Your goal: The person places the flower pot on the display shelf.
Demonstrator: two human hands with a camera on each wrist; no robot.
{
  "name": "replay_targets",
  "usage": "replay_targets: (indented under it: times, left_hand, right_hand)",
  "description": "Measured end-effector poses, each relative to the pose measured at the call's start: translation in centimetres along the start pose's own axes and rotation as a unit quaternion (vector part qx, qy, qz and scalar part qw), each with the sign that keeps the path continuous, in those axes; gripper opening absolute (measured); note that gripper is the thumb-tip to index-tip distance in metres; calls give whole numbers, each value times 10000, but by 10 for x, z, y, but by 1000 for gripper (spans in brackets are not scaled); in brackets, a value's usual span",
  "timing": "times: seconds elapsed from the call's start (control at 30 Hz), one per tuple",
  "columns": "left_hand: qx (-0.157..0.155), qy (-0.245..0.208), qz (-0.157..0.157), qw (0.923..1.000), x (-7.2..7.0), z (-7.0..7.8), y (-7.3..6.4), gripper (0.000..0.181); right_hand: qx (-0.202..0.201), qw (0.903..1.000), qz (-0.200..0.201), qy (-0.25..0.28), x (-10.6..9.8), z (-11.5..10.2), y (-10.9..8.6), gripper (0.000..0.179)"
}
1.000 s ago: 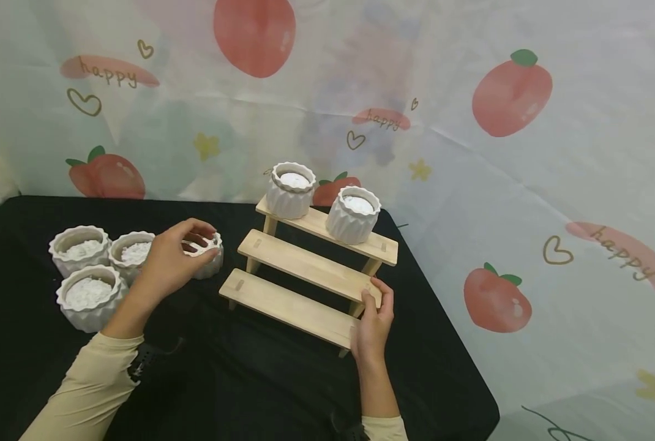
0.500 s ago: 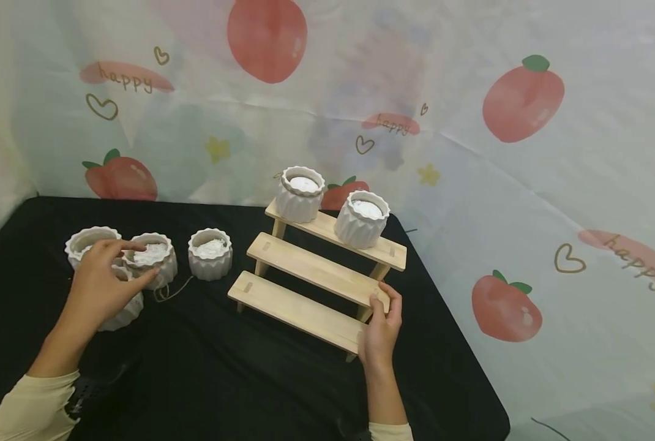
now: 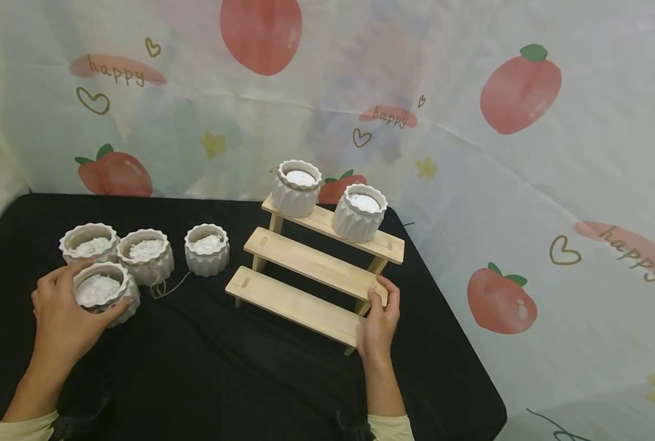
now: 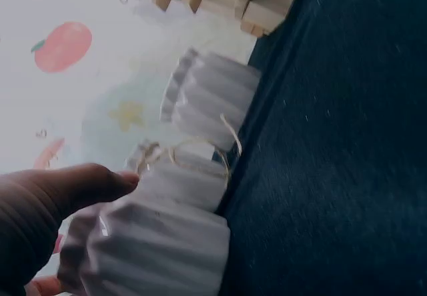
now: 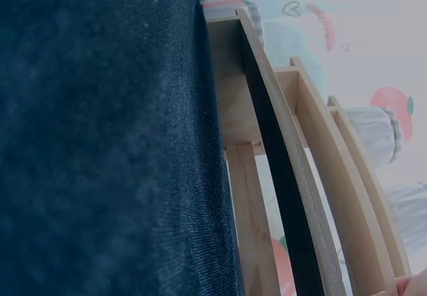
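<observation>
My left hand curls its fingers and thumb round the rim of the nearest white fluted pot, which holds white crumbly filling. In the left wrist view the thumb lies at the top of that ridged pot. My right hand holds the right end of a three-step wooden stand, thumb on top of the middle step. Two white pots stand on the top step: a left pot and a right pot. The right wrist view shows the stand from its side, with only fingertips visible.
Behind the held pot stand a back-left pot and a middle pot with a loose string beside it. Another white pot stands apart, left of the stand. A black cloth covers the table; a printed curtain hangs behind.
My left hand has let go of the pot nearest the stand and moved left to the front pot, taking it by the rim. The right hand stays on the stand.
</observation>
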State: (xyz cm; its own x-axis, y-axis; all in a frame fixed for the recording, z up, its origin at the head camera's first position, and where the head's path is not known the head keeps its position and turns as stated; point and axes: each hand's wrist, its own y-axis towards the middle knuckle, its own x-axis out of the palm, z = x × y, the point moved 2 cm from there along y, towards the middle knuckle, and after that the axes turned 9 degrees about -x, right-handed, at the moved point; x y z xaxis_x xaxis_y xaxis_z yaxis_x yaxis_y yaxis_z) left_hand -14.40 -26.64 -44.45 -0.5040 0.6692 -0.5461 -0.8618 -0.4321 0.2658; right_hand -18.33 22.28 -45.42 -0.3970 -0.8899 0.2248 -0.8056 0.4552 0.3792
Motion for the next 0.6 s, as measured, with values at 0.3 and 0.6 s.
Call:
replay_targets:
  times: [0.3,0.6]
  left_hand:
    - [-575,-34,-510,9970,0,-24,-3,109]
    - [-1130,-228,-1077,9875,1,-36,2,108]
  right_hand:
    - [31,10000,25,91,0,0,1,31]
    - [13,9999,49,136,1,-1,1,31]
